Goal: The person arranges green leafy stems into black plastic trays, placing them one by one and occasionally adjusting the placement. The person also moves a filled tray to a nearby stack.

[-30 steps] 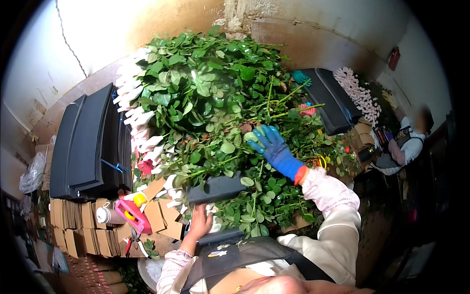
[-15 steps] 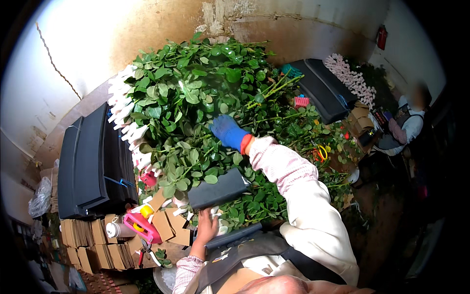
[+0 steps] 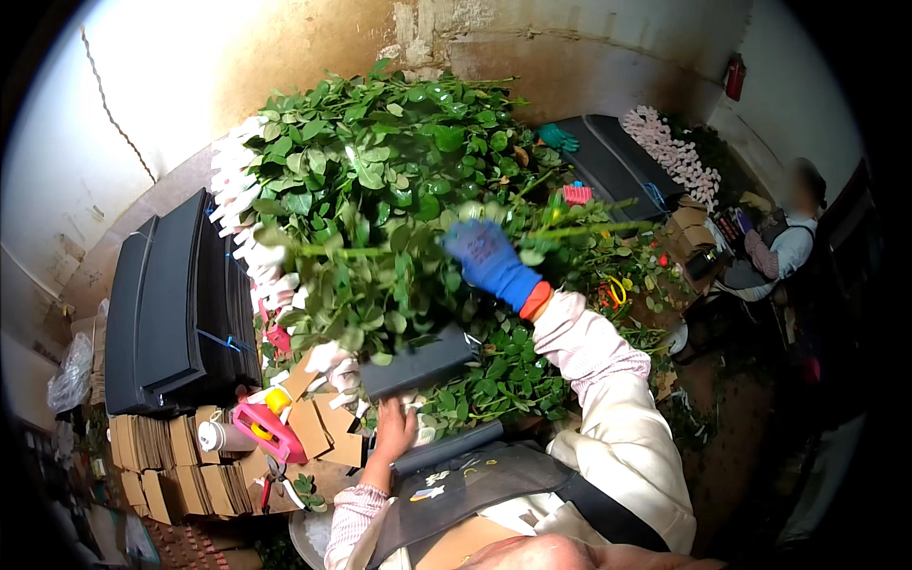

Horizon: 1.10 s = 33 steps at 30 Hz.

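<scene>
Hands among the rose stems

Between the blue-gloved fingers of the right hand (image 3: 489,258), clamped shut, leafy green stems (image 3: 380,275) hang blurred above the heap of foliage (image 3: 399,142). Below them the bare left hand (image 3: 394,429) rests, fingers loosely together, beside wrapped buds (image 3: 328,361), just under a dark sheet (image 3: 418,361)

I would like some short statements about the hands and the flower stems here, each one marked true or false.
1. The right hand wears a blue glove. True.
2. The right hand rests on the stack of black trays. False: it is raised among leafy stems, apart from the stack at the left.
3. The left hand is bare. True.
4. The left hand holds the pink tool. False: the tool lies on cardboard pieces, left of the hand.
5. Another person sits at the far right. True.
</scene>
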Tool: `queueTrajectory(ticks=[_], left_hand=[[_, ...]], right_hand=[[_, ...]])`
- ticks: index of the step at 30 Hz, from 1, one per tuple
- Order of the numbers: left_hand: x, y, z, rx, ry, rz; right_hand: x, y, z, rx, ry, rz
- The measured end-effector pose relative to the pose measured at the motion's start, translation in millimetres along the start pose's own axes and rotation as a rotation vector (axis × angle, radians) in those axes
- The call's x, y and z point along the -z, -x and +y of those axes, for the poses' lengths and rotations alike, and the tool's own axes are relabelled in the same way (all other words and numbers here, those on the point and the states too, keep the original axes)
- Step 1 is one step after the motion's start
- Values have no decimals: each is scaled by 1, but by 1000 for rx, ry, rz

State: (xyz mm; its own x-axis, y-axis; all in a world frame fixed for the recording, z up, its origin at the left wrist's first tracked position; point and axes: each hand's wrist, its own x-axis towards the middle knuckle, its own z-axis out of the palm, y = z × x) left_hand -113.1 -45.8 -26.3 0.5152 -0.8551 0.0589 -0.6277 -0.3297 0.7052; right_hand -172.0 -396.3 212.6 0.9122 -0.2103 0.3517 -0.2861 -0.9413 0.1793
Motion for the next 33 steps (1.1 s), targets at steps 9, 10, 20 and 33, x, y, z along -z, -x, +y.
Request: queueTrajectory(ticks=[9,10,20,33], left_hand=[[2,2,2,-3,-16,42],[4,1,4,-20,0,43],[5,-1,11,51,34,10],[2,-1,8,67,37,-10]], right_hand=[[89,-101,53,51,-258,-539],[78,-102,53,7,-260,-451],[-127,-93,50,-340,52,-306],[-45,-33,56,-168,-69,-27]])
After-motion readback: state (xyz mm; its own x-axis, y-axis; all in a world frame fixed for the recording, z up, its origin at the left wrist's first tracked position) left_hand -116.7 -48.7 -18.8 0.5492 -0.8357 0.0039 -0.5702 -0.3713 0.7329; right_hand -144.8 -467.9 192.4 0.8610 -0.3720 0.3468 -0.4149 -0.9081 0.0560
